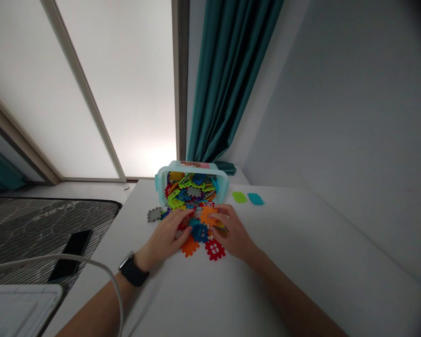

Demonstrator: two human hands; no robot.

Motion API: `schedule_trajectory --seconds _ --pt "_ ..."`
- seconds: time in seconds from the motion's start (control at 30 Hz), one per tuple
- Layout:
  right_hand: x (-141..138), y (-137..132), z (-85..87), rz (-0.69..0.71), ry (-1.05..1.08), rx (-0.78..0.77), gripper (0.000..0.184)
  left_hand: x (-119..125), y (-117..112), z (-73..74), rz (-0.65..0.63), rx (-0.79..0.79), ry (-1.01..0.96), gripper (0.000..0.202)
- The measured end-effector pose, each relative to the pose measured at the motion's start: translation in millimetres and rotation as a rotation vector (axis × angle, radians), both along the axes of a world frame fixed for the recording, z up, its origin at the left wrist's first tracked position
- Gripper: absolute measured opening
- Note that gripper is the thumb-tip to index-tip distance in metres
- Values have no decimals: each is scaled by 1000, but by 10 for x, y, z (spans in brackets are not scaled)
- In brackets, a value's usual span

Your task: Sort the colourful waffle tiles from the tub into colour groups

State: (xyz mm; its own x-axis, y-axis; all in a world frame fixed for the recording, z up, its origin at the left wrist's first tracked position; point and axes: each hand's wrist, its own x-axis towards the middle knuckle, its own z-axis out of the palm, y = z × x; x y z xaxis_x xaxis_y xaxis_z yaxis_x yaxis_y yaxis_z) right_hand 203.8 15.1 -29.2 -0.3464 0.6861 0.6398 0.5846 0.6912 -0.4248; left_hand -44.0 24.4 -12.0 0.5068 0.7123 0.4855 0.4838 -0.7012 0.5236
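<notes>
White cable (103, 267) loops nearest, well short of the tub (223, 185) and left of it, crossing in front of the left forearm. Black-banded watch (134, 271) on left wrist. Phone (70, 255) lies on a dark striped surface, near-left of tub. Red tile (215, 250) and near orange tile (190, 246) flat on the white table (203, 299), near side of tub. Left hand (170, 234): fingers curled, thumb apart, over pieces just before the tub; can't tell if it grips any. Right hand (233, 231): fingertips touching far orange tile (207, 215); firm grip can't be confirmed. Blue tile (199, 231) between hands. Grey tile (154, 215) just left of tub mouth. Tub tipped on its side, mouth toward person, full of pieces. Green tile (239, 197), light-blue tile (256, 199) right of tub. Teal curtain (224, 79) behind tub.
</notes>
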Motion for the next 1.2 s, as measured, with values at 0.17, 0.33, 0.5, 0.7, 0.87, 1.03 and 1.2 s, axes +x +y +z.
schedule_trajectory --seconds 0.17,0.33,0.5,0.7,0.87,1.03,1.2 --pt "427 -10 -112 -140 -12 -17 32 13 0 -6 -17 13 35 33" --pt "921 35 -258 -397 -119 -98 29 49 3 -32 -50 16 49 29" --pt "1100 87 -367 -620 -303 -189 24 60 15 -58 -62 2 69 27" --pt "1072 46 -402 -694 -479 -151 25 60 26 -71 -56 11 60 25" --pt "1066 58 -409 -700 -446 -148 23 59 17 -65 -74 9 56 25" --pt "1057 87 -416 -697 -438 -133 27 63 12 -61 -79 5 57 26" --pt "1033 85 -391 -705 -459 -144 27 65 1 -43 -87 6 74 28"
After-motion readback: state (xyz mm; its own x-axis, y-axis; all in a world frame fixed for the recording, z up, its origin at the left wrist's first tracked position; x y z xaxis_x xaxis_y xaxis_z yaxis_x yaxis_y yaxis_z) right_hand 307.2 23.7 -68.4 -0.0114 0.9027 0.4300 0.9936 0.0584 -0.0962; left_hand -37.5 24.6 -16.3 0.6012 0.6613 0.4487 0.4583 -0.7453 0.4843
